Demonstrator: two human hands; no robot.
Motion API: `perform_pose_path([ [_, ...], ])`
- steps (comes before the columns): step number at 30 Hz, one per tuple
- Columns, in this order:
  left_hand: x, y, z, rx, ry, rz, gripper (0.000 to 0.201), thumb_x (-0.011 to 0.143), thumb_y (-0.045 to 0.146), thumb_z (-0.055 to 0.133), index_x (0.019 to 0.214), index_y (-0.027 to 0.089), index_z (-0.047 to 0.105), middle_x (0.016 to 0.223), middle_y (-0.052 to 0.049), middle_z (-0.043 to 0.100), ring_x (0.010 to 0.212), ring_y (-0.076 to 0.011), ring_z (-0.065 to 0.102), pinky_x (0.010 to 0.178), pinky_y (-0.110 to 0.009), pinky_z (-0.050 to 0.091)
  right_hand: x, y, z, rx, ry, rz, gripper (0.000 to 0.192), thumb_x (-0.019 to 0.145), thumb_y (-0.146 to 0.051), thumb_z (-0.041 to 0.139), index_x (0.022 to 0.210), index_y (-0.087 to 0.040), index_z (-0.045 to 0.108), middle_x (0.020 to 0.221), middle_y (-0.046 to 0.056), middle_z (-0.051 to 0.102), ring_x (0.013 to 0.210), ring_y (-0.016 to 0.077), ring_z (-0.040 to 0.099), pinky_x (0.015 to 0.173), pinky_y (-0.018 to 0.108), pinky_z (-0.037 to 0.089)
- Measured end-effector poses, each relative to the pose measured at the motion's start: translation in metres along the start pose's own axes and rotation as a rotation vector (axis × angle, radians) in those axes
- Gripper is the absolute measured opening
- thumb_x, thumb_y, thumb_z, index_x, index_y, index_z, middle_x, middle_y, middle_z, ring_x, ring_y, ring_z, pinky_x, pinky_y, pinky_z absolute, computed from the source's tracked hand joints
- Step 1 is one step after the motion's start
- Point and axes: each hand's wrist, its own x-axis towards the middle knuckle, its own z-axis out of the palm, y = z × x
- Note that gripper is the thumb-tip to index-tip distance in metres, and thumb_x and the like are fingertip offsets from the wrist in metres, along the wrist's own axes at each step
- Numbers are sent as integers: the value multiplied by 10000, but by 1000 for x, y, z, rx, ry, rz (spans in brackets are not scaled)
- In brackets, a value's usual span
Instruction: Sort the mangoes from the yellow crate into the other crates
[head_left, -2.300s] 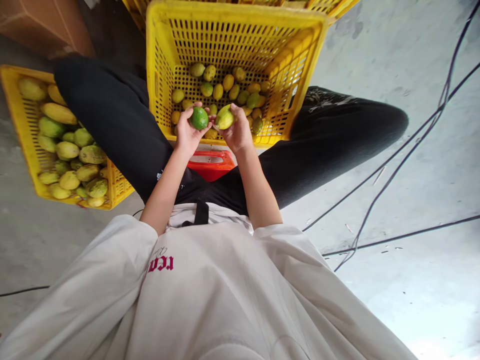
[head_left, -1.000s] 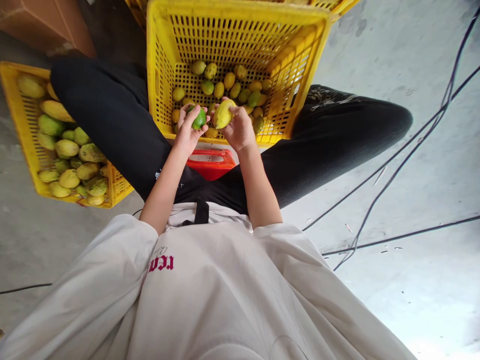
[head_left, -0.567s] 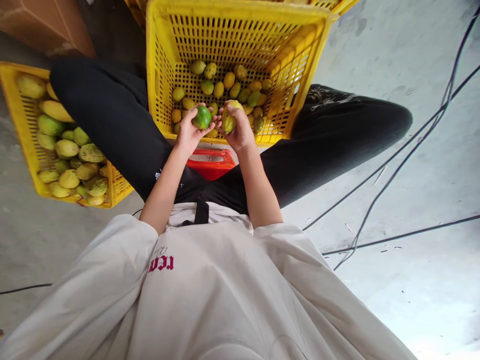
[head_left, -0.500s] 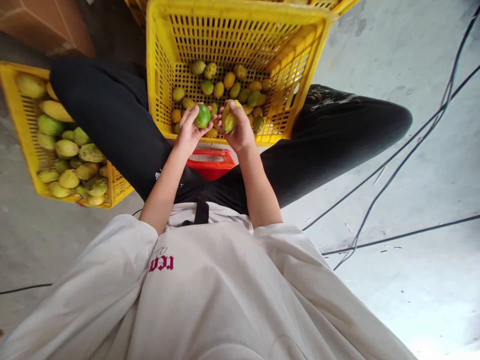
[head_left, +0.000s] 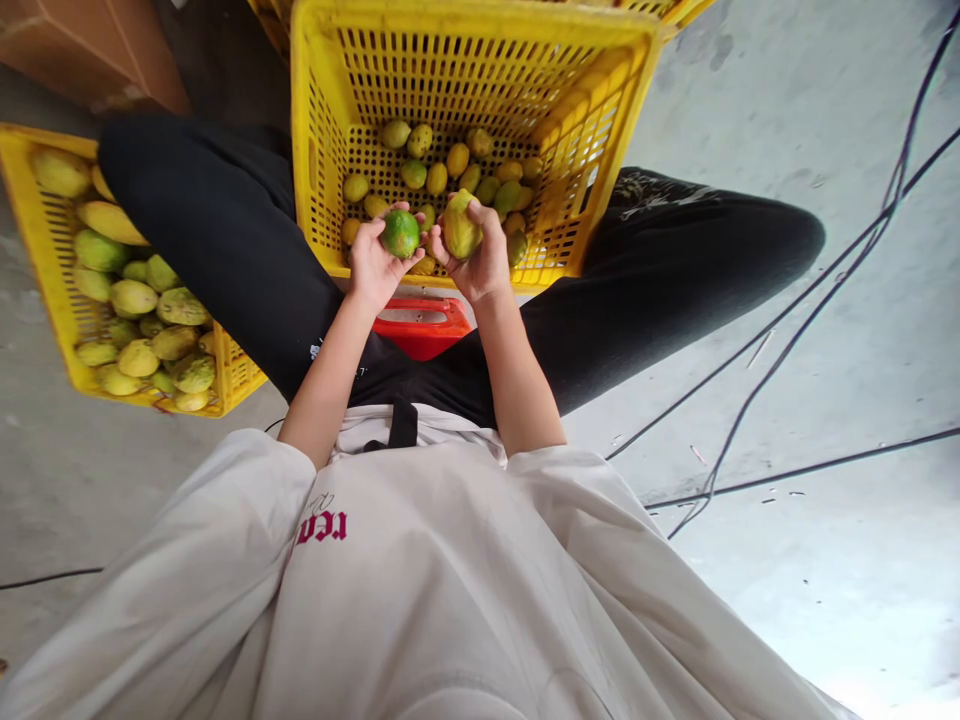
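My left hand point(head_left: 377, 262) is closed around a glossy green, rounded fruit point(head_left: 400, 233), cradling it on the fingers and thumb. In my right hand point(head_left: 482, 262) is a longer yellow-green fruit point(head_left: 460, 226) with a narrowed upper end and faint ridges. The two fruits sit side by side, a small gap apart, over the near side of a yellow plastic crate point(head_left: 480, 18). Down on the crate's slotted bottom lie several smaller yellow and green oval fruits point(head_left: 436, 180); my hands hide some of them. The exact kind of fruit is unclear.
A second yellow crate point(head_left: 45, 250) holding larger yellow-green fruits point(head_left: 133, 297) stands left of my left leg. A red plastic object point(head_left: 424, 340) with a handle opening is between my legs. Black cables point(head_left: 795, 330) cross the concrete floor at right. A brown box point(head_left: 90, 50) is at upper left.
Both fruits have been turned slightly in my fingers. The yellow-green one shows more of its upper end and side. My arms and the crates are nearly unmoved.
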Motion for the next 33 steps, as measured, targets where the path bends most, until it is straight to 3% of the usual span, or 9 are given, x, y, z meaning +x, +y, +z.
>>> perform_pose_path([
  [3,1,-3,-1,14,-10,-17,360,1196,456,480,1437,297,695,1326,-97,823,1483,-326,726,1118,-404,673,3,2,-2,-53,39,24,493,788,-701,859,1047,-370,601,1059,6,762,1313,319,702,878,429,664],
  [9,-1,-9,2,98,2,69,76,1163,350,691,1106,316,728,1193,-32,819,1644,-319,571,1206,-394,582,15,12,-5,59,-34,-33,573,712,-732,886,1059,-371,607,1025,-36,774,1331,263,604,1082,453,521],
  [12,-4,-9,4,116,4,96,170,1172,381,699,1020,306,710,1160,-34,807,1677,-318,522,1254,-417,535,12,11,-1,62,-43,-21,630,672,-876,828,977,-385,575,958,-15,765,1431,300,535,1108,498,509],
  [15,-7,-5,7,103,-11,86,293,1224,367,560,969,282,677,1081,-42,787,1661,-289,539,1236,-372,536,6,5,3,50,-25,-4,638,680,-898,822,966,-383,575,966,-11,774,1407,313,589,1091,502,560],
  [20,-7,3,8,-14,-27,21,456,1241,396,297,1181,236,719,1116,-77,776,1575,-299,648,1122,-357,632,0,-5,3,8,-19,-38,613,773,-908,739,992,-359,577,1088,42,810,1378,353,680,967,540,652],
  [25,-2,2,4,-26,10,12,463,1207,565,444,1516,316,682,1336,-97,828,1592,-321,640,1211,-429,626,2,-4,0,26,-49,-51,635,678,-874,833,1002,-360,647,1045,53,820,1410,371,671,1033,568,643],
  [29,-1,-4,3,64,31,10,388,1201,586,539,1437,330,711,1290,-65,854,1615,-344,620,1250,-445,602,5,4,-2,78,-16,-38,540,701,-696,917,992,-356,614,982,-9,772,1319,307,703,1071,493,641],
  [33,-1,-10,0,49,11,24,240,1179,382,645,1398,287,670,1344,-75,815,1466,-313,749,1052,-363,685,6,7,0,41,13,27,486,755,-684,868,985,-362,586,890,-44,712,1333,250,639,1119,450,533],
])
